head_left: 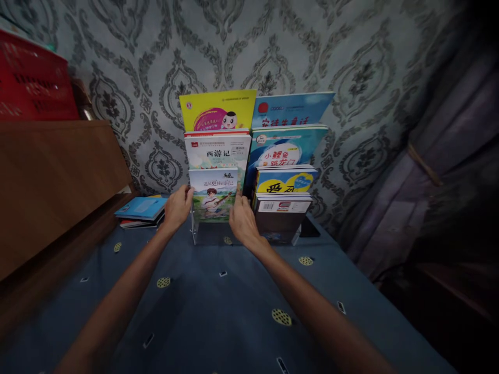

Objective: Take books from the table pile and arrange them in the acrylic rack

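Both hands are at a book (213,200) whose cover shows a figure playing a guitar on green grass. My left hand (178,209) grips its left edge, and my right hand (242,218) its right edge; the fingers are partly hidden. The book stands upright in the front left of a clear tiered stand (195,234). Behind it rise a white-topped book (216,150) and a yellow book (218,106). On the stand's right side are a blue book (294,106), a teal book (288,145), a yellow-and-blue book (286,181) and a dark book (280,221).
A small pile of books (142,209), blue on top, lies left of the stand on the dark blue patterned cloth (210,322). Farther left, a red basket (37,78) sits on a wooden cabinet (58,182). A tied curtain (405,197) hangs at the right; patterned wallpaper is behind.
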The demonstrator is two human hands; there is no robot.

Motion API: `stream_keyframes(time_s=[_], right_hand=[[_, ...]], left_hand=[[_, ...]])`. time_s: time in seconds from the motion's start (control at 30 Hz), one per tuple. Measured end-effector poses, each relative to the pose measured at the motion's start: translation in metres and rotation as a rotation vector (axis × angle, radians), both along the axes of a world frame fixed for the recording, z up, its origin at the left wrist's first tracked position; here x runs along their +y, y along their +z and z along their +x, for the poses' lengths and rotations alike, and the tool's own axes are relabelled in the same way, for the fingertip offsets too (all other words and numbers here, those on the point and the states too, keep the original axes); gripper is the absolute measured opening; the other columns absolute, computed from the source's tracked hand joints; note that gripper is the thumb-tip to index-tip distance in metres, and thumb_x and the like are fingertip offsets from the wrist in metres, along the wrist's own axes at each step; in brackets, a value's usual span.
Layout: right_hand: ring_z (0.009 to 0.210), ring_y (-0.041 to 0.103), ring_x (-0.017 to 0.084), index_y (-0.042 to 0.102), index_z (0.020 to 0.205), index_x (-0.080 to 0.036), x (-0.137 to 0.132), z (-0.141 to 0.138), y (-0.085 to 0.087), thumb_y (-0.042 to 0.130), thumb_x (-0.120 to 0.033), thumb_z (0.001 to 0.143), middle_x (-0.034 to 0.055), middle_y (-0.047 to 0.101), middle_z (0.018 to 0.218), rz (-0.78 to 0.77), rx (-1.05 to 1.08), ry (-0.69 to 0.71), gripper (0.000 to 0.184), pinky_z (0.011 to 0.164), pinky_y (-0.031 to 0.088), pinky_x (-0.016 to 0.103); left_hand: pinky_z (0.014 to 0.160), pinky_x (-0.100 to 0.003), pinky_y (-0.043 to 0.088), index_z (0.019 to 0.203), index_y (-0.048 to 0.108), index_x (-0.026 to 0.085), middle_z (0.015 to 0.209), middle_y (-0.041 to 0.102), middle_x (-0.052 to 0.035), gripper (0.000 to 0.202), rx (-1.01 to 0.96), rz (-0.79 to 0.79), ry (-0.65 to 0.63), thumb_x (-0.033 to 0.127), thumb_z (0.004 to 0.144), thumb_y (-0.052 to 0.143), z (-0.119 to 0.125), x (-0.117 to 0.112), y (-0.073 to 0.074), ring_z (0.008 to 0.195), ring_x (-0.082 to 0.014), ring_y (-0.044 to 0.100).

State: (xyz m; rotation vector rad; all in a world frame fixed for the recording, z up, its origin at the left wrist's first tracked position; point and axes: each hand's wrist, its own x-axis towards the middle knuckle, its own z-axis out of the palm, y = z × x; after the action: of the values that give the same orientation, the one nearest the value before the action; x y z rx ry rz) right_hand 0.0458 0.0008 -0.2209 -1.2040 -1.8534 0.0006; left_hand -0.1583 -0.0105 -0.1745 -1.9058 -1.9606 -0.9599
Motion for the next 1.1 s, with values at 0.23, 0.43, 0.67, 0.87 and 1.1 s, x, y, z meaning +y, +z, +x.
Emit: stream_keyframes(time_s=[0.23,0.43,0.67,0.87,1.1], right_hand=[[0.119,0.056,0.036,0.021,0.156,-0.008,-0.001,-0.001,-0.006,0.036,-0.013,0.089,0.0242,0.056,0.126,0.034,0.029,0.038,0.069,0.1,0.049,0.057],[0.118,0.057,0.037,0.02,0.156,-0.004,-0.007,-0.003,0.003,0.035,-0.012,0.09,0.027,0.053,0.128,-0.019,0.011,0.014,0.069,0.099,0.051,0.053],[0.123,0.055,0.037,0.019,0.156,-0.008,0.001,-0.009,0.0,0.036,-0.01,0.088,0.0251,0.054,0.129,0.0,0.027,-0.012,0.07,0.101,0.05,0.054],[0.124,0.055,0.035,0.013,0.159,-0.016,0.007,-0.009,-0.009,0.039,-0.01,0.088,0.0218,0.055,0.132,0.066,0.101,0.04,0.076,0.101,0.05,0.056],[0.133,0.049,0.037,0.021,0.156,-0.01,0.0,-0.008,-0.006,0.038,-0.015,0.091,0.0252,0.05,0.14,0.016,0.08,0.028,0.067,0.106,0.047,0.056]], left_hand=[[0.072,-0.03,0.044,0.104,0.06,0.019,0.093,0.072,-0.01,0.031,-0.076,0.048,-0.002,0.042,0.1,0.039,0.0,-0.005,0.001,0.09,-0.0271,0.069],[0.072,-0.03,0.044,0.104,0.055,0.021,0.09,0.071,-0.008,0.024,-0.154,0.099,-0.012,0.04,0.099,0.042,0.004,-0.003,0.003,0.087,-0.026,0.069],[0.075,-0.029,0.045,0.095,0.057,0.022,0.086,0.071,-0.0051,0.022,-0.179,0.078,-0.001,0.037,0.097,0.042,0.01,0.008,0.009,0.086,-0.0234,0.068],[0.074,-0.03,0.044,0.094,0.059,0.022,0.087,0.071,-0.0071,0.023,-0.183,0.059,0.003,0.038,0.097,0.043,0.009,0.005,0.011,0.087,-0.0252,0.067],[0.076,-0.032,0.045,0.101,0.056,0.022,0.09,0.071,-0.0084,0.023,-0.2,0.085,-0.006,0.04,0.096,0.043,0.009,-0.001,0.012,0.092,-0.0277,0.068]])
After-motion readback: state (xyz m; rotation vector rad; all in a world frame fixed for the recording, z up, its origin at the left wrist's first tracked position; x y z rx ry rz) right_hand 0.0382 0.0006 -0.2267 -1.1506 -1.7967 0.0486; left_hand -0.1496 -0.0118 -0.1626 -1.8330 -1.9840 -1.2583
